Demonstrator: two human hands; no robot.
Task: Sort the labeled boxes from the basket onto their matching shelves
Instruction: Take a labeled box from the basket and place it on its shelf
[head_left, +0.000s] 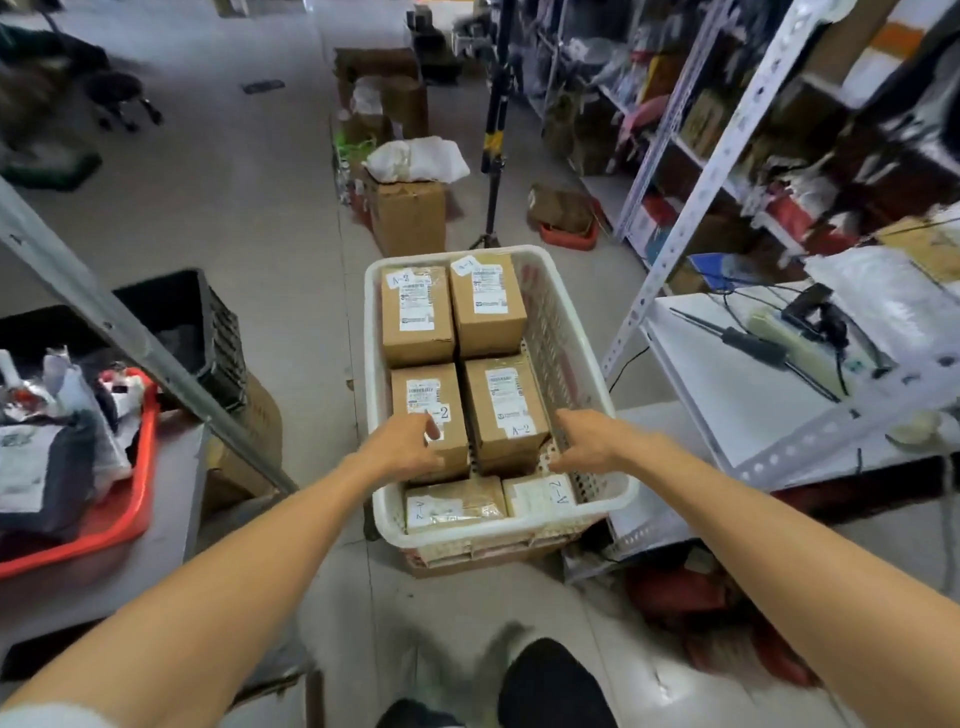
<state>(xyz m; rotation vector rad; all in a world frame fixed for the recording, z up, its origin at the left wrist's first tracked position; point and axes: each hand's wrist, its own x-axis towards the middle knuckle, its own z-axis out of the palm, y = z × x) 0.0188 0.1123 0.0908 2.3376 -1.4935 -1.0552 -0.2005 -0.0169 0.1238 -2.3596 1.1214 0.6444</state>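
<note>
A white plastic basket (566, 332) stands on the floor in front of me, filled with several brown cardboard boxes bearing white labels. The far left box (415, 317) reads A-2, the far right box (485, 299) A-1. Two middle boxes read A-2: the left one (426, 400) and the right one (506, 405). Two more A-2 boxes (457, 504) lie at the near end. My left hand (402, 444) rests on the near edge of the middle left box, fingers apart. My right hand (587, 441) reaches beside the middle right box, against the basket's inner wall.
White metal shelving (727, 135) full of goods lines the right side, with a low white shelf (737, 364) holding cables. A red tray (140, 499) and black crate (208, 322) sit left behind a slanted grey post (130, 332). Cartons (408, 213) and a tripod (493, 130) stand beyond the basket.
</note>
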